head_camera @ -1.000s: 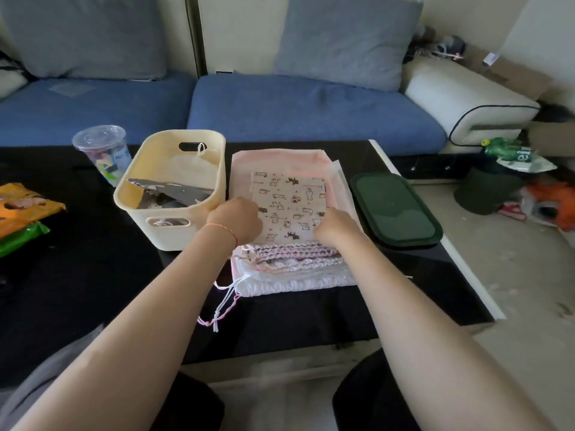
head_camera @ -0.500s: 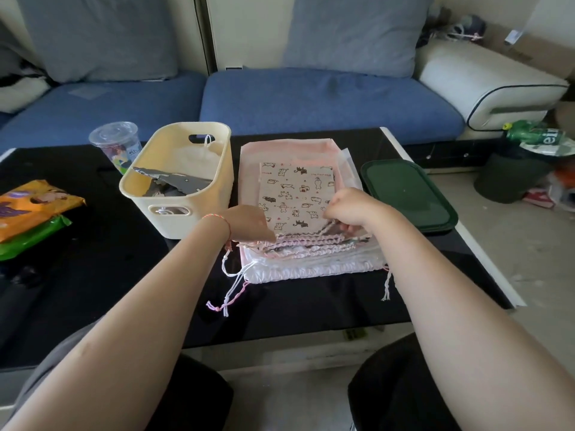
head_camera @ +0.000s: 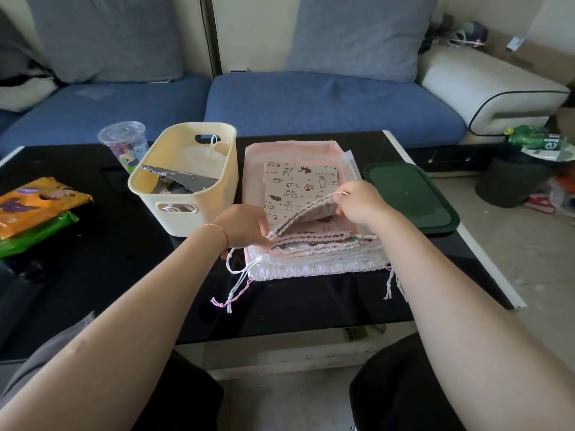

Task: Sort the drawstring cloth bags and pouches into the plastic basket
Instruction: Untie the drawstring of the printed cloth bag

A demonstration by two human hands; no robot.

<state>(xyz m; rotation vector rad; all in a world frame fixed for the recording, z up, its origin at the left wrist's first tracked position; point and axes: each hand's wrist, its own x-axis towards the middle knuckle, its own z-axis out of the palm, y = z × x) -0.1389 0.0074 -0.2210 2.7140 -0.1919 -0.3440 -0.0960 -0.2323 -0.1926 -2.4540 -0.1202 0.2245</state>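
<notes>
Pinching the printed pouch (head_camera: 298,194) hem, left hand (head_camera: 244,225) and right hand (head_camera: 361,202) should peel only it off the stack (head_camera: 317,256), then carry it to the basket (head_camera: 186,213)

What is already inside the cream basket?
The cream basket holds a dark grey pouch and pale cloth with a white drawstring. Anything beneath them is hidden.

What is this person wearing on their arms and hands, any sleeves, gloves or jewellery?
Both forearms are bare, with no sleeves and no gloves in view. The left hand has a thin braided string bracelet at the wrist, in orange-red with lighter strands. The right hand and its wrist show no ring, watch or band.
</notes>
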